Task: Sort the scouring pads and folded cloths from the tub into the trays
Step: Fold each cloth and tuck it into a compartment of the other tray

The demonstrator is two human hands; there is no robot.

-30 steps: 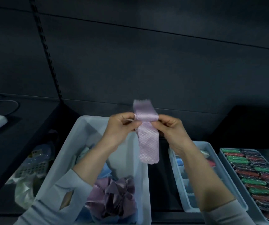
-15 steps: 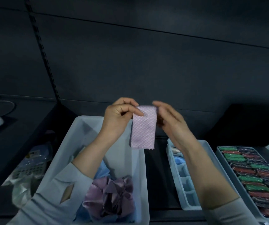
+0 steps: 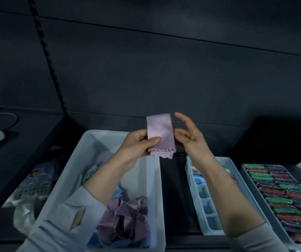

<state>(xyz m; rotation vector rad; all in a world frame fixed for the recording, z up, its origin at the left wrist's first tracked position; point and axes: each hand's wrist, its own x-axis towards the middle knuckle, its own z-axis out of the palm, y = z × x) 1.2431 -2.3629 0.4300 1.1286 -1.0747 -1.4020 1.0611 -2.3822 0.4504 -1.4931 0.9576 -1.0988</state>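
Left hand [image 3: 138, 146] pinches folded pink cloth [image 3: 160, 135], held above tub [image 3: 84, 160] far right corner. Right hand [image 3: 189, 137] beside cloth, fingers spread, gripping nothing. Judged: light, limp, non-slip weave; pinch across fold layers, else unfolds.

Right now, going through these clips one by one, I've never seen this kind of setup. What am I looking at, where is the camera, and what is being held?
There is no machine: a person works with bare hands, filmed by one wide-angle camera on their head that looks forward and down. The left hand pinches a folded pink cloth, held up above the big white tub. The right hand is beside the cloth with fingers spread; whether it touches the cloth is unclear. In the tub lie crumpled purple cloths. To the right stand a divided tray with a few items in it and a tray packed with green, red and dark scouring pads.
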